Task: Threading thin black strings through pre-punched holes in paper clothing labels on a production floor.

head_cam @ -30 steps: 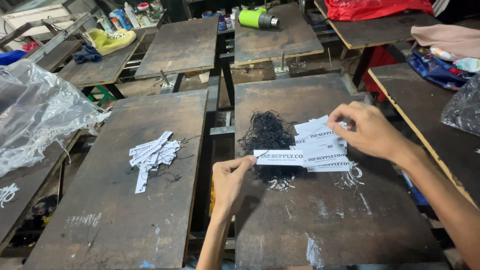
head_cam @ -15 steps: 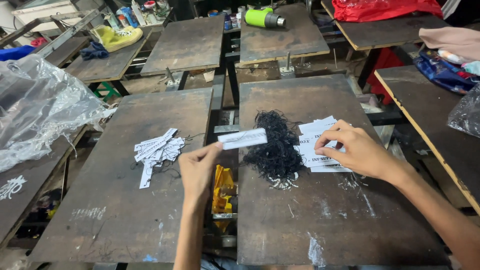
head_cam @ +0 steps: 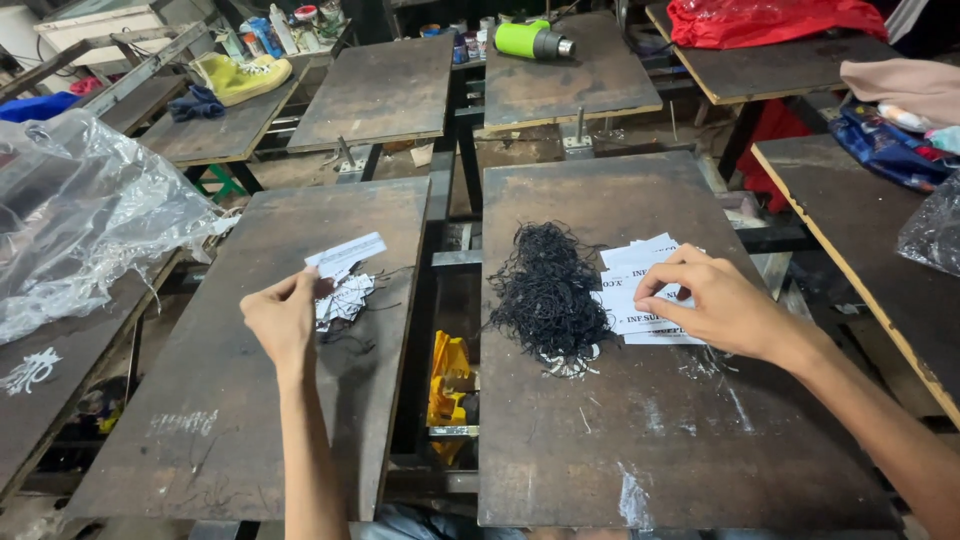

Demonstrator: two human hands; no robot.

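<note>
A white paper tag point(head_cam: 345, 253) is pinched between thumb and fingers of the left hand point(head_cam: 283, 318) and held just above a small heap of finished tags point(head_cam: 343, 298) on the left bench point(head_cam: 250, 400), while the right hand point(head_cam: 722, 303) is laid, fingers curled and pressing down, on a fanned stack of printed tags point(head_cam: 640, 290) on the right bench point(head_cam: 650, 440). Whether a tag is actually gripped by the right hand cannot be told, as only the fingertips are seen touching the top sheet. A tangled mound of thin black strings point(head_cam: 546, 290) is seen just beside the stack, touching its left edge. By the look of it, the held tag is best lowered flat onto the heap so that the loose strings there are not snagged, and the next tag is best slid off the stack singly, with the rest kept pinned under the fingers. The tags are stiff, narrow, rectangular slips, matt white with dark print; the strings are fine, limp and easily knotted. Both benches are dark, worn wooden boards, scuffed and smeared with pale paint. Crumpled clear plastic sheeting point(head_cam: 85, 220) is seen at far left, and a green cylindrical tool point(head_cam: 533, 40) on a bench beyond.
</note>
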